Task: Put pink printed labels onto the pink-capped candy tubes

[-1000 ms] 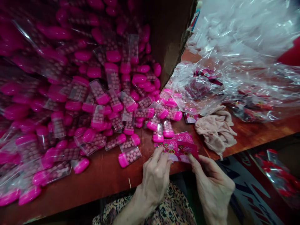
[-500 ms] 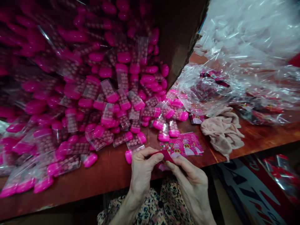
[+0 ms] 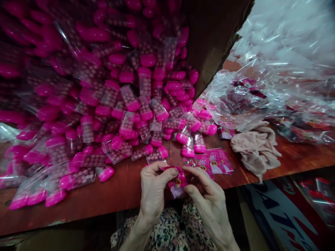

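Observation:
A small pink printed label (image 3: 179, 182) is pinched between the thumb and forefinger of my left hand (image 3: 154, 188), just over the table's front edge. My right hand (image 3: 210, 197) is at the label's right side, thumb and forefinger apart, their tips at or very near its edge. Just behind the hands, more pink printed labels (image 3: 218, 161) lie fanned out on the table. To the left and back is a large heap of clear flat containers with bright pink caps (image 3: 127, 124), filled with small round pale-pink balls.
A crumpled beige cloth (image 3: 255, 146) lies right of the labels on the reddish-brown table (image 3: 125, 186). Behind it spread clear plastic bags (image 3: 261, 90), some with printed pieces inside. A dark cardboard flap (image 3: 209, 45) rises beside the heap. Below right is a printed banner (image 3: 280, 212).
The label has been turned so its printed face shows. My right thumb and forefinger have spread apart from their pinch on it. The whole view has shifted slightly.

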Available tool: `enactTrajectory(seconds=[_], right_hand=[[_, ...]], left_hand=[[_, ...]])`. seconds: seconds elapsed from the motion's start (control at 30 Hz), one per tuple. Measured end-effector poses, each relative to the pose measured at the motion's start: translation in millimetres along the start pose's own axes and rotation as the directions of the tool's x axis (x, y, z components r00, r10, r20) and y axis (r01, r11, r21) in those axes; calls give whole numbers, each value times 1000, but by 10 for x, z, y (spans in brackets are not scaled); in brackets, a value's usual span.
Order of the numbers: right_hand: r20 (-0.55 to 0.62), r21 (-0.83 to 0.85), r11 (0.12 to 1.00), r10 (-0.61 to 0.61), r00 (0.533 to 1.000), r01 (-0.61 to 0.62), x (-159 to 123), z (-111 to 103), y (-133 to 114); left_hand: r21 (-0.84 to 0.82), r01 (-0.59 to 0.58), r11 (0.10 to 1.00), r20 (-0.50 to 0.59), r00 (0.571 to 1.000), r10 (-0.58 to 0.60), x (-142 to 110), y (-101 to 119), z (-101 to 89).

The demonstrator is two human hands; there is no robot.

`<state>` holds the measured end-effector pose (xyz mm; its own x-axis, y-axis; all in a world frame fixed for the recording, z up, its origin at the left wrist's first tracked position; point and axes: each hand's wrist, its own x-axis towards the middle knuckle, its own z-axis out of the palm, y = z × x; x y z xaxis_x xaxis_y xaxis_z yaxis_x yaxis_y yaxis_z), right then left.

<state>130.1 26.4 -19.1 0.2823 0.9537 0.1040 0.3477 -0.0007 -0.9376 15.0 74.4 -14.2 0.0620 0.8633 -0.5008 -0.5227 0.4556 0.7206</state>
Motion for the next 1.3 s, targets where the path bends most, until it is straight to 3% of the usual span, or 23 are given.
enactTrajectory(seconds=[0.2,0.3,0.43,0.67,0.83,1.07,1.2,1.3], right_hand=[[-9,110,980,166,986,-164,-18,58,-34],[5,144,964,224,975,-223,-7,34,31],[-7,128,978,169,986,-166,6,-11,98],[118,56,998,18,993,-24,17,-29,95],[121,30,999,18,993,-22,7,-21,47],[66,68,984,162,985,-167,10,32,16],[21,97,990,105,994,-106,22,44,-8],[-46,66,996,62,997,-59,37,42,-28]], left_hand=[[106,-43,993,-10,999,45,-56,24,-28],[205,-43,978,53,998,33,-67,33,-65],[312,-84,946,93,994,58,-71,74,-118],[484,-195,853,114,981,159,-50,162,-157],[457,-189,869,73,982,175,-43,156,-161],[379,-191,906,27,980,195,-24,110,-215],[304,-134,943,26,991,132,-5,96,-237],[207,-103,973,97,992,84,-14,100,-236]])
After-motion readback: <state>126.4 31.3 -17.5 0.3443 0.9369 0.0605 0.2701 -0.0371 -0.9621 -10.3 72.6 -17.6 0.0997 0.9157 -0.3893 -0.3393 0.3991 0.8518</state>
